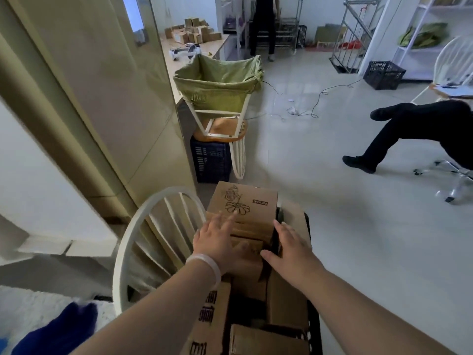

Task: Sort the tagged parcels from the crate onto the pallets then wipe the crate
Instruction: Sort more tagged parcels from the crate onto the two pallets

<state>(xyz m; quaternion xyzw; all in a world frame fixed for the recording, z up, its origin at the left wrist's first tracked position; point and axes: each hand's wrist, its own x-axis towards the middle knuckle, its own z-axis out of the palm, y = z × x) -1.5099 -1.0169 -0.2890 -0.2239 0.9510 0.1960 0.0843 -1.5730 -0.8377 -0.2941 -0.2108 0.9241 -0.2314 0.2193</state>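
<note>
Left hand [220,243]: fingers straight and spread, palm flat on a plain parcel [252,267]; fingertips reach the flower-print parcel [245,201].
Right hand [290,251]: fingers straight and together, thumb out, laid at the right side of the same stack; gripping nothing.
Parcels: brown cardboard, crowded in the black crate [314,324]; flower-print one topmost, at the far end.
Crate position: just right of a white chair [133,247].
Beyond: green sack [220,83] hung on an upturned chair, above a blue crate [210,162].
Right: 1 seated person's legs [409,129].
Far worktop [217,47]: small boxes.
</note>
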